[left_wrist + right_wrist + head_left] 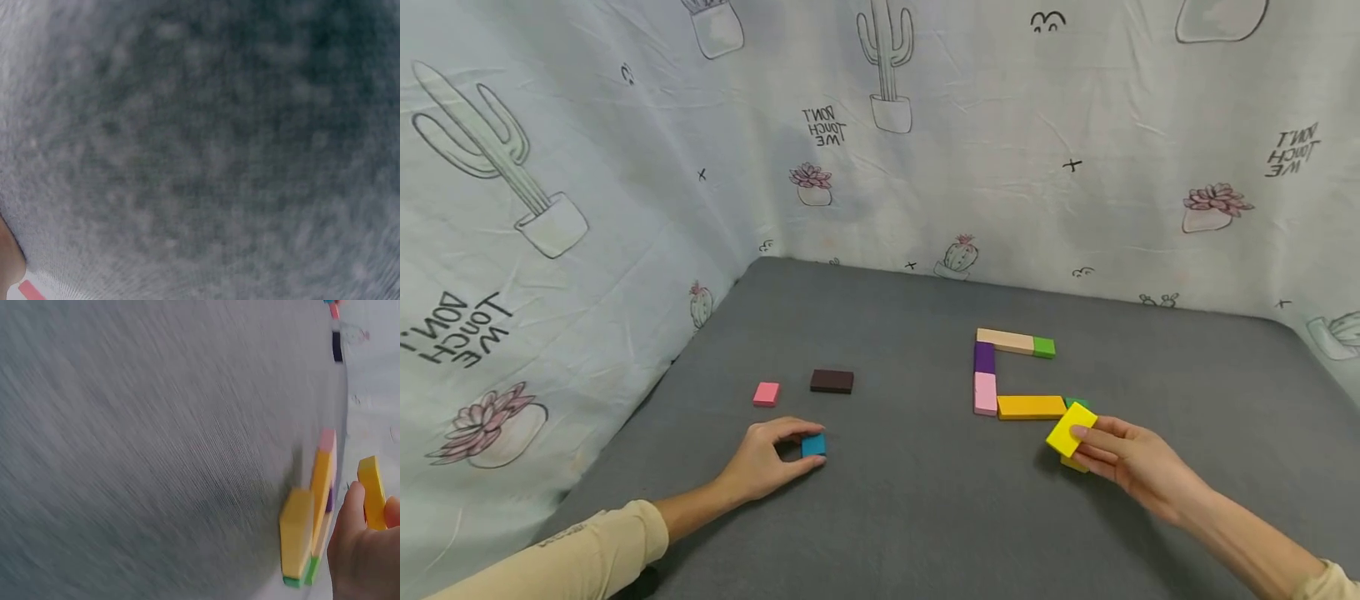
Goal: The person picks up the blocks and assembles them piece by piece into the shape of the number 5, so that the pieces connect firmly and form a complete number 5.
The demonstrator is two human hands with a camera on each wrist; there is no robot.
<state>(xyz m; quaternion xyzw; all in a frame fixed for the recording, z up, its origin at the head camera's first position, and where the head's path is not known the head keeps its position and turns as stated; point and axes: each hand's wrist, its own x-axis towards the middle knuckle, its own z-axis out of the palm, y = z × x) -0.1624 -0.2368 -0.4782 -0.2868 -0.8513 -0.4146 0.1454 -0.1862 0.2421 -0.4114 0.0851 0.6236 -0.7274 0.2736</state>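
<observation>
My left hand [767, 458] pinches a small blue block [813, 446] between thumb and fingers, low at the grey surface. My right hand [1138, 467] holds a yellow block [1070, 431] tilted above the table. In the head view this block partly covers a green block [1077, 403] and another yellow block [1074, 463], which lies more plainly visible in the right wrist view [295, 531]. Left of them, an orange block [1032, 407], a pink block [985, 393], a purple block [984, 357], a beige block [1006, 341] and a light green block [1043, 347] form a bent line.
Beyond my left hand lie a coral-pink block [766, 394] and a dark brown block [832, 381]. A grey cloth [895, 508] covers the table. White curtains [985, 167] printed with cacti rise at the back and left.
</observation>
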